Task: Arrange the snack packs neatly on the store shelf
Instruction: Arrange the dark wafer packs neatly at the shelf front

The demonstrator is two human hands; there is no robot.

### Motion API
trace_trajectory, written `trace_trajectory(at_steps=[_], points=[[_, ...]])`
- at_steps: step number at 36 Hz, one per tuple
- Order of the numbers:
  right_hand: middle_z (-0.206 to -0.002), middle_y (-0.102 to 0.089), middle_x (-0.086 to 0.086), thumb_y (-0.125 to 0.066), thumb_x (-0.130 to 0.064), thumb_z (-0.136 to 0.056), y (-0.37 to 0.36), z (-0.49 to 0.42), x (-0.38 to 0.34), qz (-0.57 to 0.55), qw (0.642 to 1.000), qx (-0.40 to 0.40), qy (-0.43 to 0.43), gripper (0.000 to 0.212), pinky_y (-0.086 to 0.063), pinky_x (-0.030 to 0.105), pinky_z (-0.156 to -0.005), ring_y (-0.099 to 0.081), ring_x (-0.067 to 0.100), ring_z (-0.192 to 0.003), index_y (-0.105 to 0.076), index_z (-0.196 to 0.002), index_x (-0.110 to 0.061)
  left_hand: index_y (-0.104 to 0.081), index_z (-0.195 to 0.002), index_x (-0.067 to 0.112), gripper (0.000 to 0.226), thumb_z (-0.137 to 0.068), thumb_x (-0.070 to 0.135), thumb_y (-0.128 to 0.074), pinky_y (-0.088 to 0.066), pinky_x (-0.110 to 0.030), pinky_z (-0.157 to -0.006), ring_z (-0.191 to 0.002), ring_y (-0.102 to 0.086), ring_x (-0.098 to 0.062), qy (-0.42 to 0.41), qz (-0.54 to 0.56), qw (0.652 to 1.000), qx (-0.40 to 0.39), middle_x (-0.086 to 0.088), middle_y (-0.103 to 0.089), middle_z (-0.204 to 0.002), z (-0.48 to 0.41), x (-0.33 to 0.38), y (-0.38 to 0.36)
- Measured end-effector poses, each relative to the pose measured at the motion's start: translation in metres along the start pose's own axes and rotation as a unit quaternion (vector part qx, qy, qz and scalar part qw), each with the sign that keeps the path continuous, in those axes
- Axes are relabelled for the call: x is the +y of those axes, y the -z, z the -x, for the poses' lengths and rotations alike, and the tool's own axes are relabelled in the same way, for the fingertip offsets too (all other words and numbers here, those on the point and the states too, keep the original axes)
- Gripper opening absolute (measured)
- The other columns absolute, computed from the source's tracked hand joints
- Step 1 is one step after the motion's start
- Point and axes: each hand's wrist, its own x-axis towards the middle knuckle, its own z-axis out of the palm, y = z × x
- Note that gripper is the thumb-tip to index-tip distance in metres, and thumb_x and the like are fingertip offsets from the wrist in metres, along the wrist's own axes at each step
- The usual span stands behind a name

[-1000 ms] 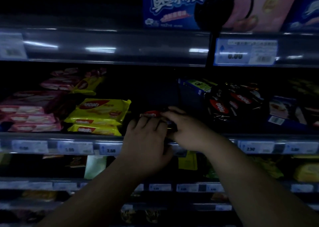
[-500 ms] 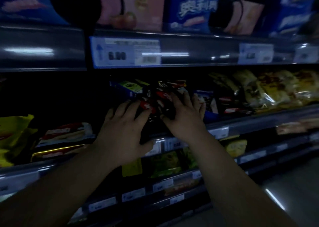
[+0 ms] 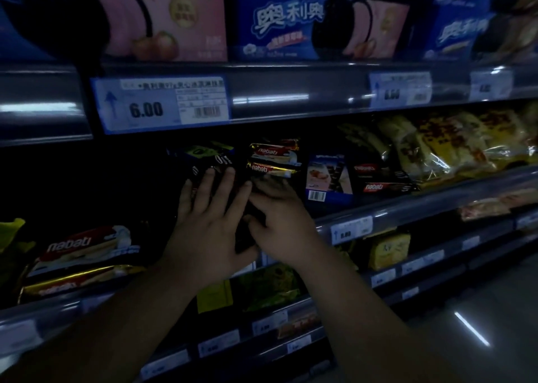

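Observation:
On the dim middle shelf (image 3: 407,208) both my hands lie on a pile of dark Nabati wafer packs (image 3: 247,213). My left hand (image 3: 208,222) is flat with its fingers spread and straight on the dark packs. Beside it, my right hand (image 3: 279,216) presses on the same pile, fingers reaching forward under two stacked gold-edged Nabati packs (image 3: 273,158). Its fingertips are blurred. More dark Nabati packs (image 3: 378,178) lie to the right, and red-and-white Nabati packs (image 3: 81,254) lie stacked at the left.
Blue and pink Oreo boxes (image 3: 291,21) fill the top shelf above a 6.00 price tag (image 3: 160,106). A blue box (image 3: 329,178) stands right of my hands, clear bags of yellow snacks (image 3: 451,143) further right. Lower shelves hold green and yellow packs (image 3: 387,248).
The view has swung right from the yellow packs to the dark wafer pile. Both hands moved onto that pile; the left hand has flattened out and slid closer to the right one.

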Motion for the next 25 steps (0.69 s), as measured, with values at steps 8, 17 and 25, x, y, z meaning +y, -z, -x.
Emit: trace_trajectory(at_steps=[8,17,25], points=[[-0.164,0.003,0.012,-0.044,-0.066,-0.085,0.027,0.004,0.026,0.221,0.919,-0.041,-0.323,0.084,0.016,0.067,-0.109,0.015,0.042,-0.146,-0.012,-0.154,-0.032,-0.050,-0.137,0.006,0.101,-0.072,0.082,-0.036,-0.008,-0.067,-0.113,-0.143,-0.025,-0.042,0.060,-0.074,0.995,-0.021,-0.018,-0.039,-0.151,-0.003,0.003,-0.001],[-0.164,0.001,0.010,-0.030,-0.071,-0.090,0.036,0.017,0.034,0.221,0.915,-0.087,-0.325,0.082,0.007,0.067,-0.112,0.012,0.039,-0.147,-0.009,-0.155,-0.027,-0.039,-0.147,0.012,0.095,-0.079,0.078,-0.030,-0.002,-0.068,-0.113,-0.147,-0.010,-0.044,0.038,-0.104,0.994,-0.001,-0.021,-0.022,-0.158,-0.005,0.008,0.000],[-0.165,0.003,0.006,-0.038,-0.076,-0.083,0.031,-0.024,0.033,0.266,0.925,-0.145,-0.230,0.095,0.018,0.069,-0.106,0.015,0.036,-0.148,-0.003,-0.156,-0.027,-0.038,-0.148,0.020,0.090,-0.080,0.078,-0.032,-0.010,-0.067,-0.113,-0.145,-0.018,-0.042,0.035,-0.087,0.995,-0.026,-0.019,-0.028,-0.157,-0.009,0.005,-0.005]])
